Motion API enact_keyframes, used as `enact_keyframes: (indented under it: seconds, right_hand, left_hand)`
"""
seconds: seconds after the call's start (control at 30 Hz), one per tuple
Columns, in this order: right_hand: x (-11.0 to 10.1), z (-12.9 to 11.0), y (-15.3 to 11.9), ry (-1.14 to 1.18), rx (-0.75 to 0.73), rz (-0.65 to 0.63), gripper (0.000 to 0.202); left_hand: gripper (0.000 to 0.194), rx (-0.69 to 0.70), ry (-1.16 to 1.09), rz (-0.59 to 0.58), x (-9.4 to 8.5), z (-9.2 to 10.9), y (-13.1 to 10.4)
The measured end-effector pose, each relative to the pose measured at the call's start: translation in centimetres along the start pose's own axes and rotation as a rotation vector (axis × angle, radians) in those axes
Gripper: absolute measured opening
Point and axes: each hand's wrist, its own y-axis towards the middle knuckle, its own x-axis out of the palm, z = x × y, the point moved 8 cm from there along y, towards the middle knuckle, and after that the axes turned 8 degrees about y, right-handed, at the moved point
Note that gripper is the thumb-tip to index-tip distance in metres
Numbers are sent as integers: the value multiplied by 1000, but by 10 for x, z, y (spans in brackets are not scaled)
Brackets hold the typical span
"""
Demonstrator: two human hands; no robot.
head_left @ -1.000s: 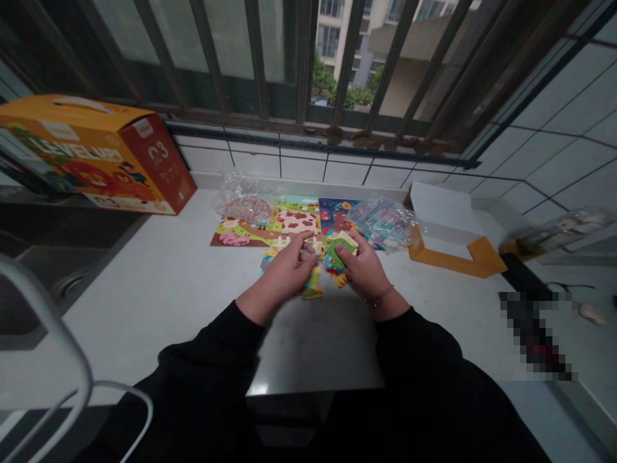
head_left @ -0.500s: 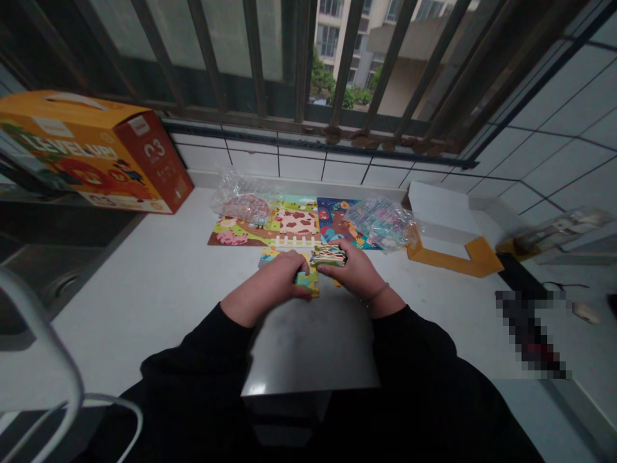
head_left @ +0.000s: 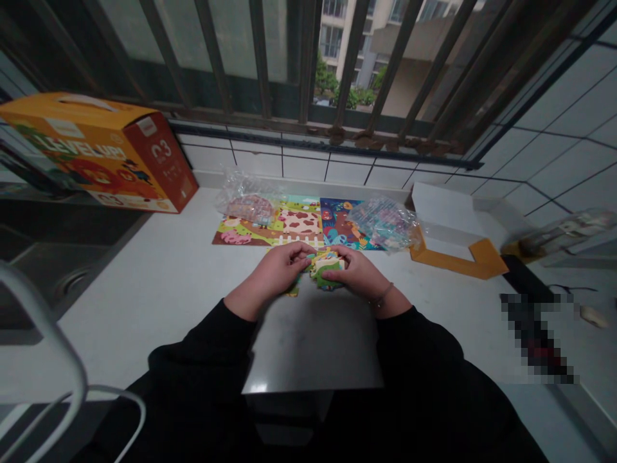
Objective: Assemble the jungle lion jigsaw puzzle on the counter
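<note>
1. The top faces of the stack of puzzle pieces [head_left: 326,265] show green, white and yellow, but fingers cover much of it, so I can't count the pieces.
2. Under my left grip [head_left: 274,269], a yellow-edged piece [head_left: 293,292] lies on the worktop [head_left: 193,276]; most of it is hidden.
3. A clear plastic bag [head_left: 248,207] covers part of the farm picture [head_left: 301,222], which shows a spotted cow. A 2nd bag [head_left: 385,224] overlaps the dark blue picture [head_left: 332,215] beside it.
4. Blocky squares mask an object [head_left: 537,341] at far right. The orange carton [head_left: 96,157], reading "LEVEL UP!", is cut off at the left edge.
5. My right grip [head_left: 360,273] is closed around the stack's right side, thumb across the front and fingers behind, holding it up in front of the 2 pictures.
6. My left grip is curled nearly closed, thumb and fingertips meeting the stack's left edge. I cannot tell whether it has hold of a piece or only touches.
7. An open white-and-orange box [head_left: 448,260] sits on the worktop, to the right of the 2nd bag.
</note>
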Motion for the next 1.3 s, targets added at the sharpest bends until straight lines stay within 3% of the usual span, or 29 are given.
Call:
enact_keyframes:
  seconds: [0.13,0.23,0.37,0.47,0.6,0.77,0.93,1.1,1.3]
  right_hand:
    - [-7,-2,-1,-45,-13,50,67]
    - [-18,-10,-2,-56,-67,142,69]
    - [-29,-15,-4,-68,-129,234,71]
    - [-26,-11,-3,-116,-121,201,75]
    - [-15,-8,-4,-77,-86,126,71]
    - [-4,-7,-7,69,-36,32,65]
    - [-4,-4,-6,138,-33,21,67]
    - [4,-1,-6,160,6,-45,65]
    - [15,3,-4,50,31,-99,67]
  left_hand:
    - [35,11,9,40,-4,2,0]
    - [36,39,182,75,-20,3,-4]
    - [49,75,522,-74,-29,-7,-18]
    - [55,123,567,-142,-30,-13,-26]
    - [44,160,567,-210,-22,-15,-27]
    - [47,115,581,-171,-22,-14,-25]
    - [49,101,522,-136,-23,-9,-27]
    - [32,143,387,-122,-20,7,-27]
    - [20,20,-9,-33,-14,7,-16]
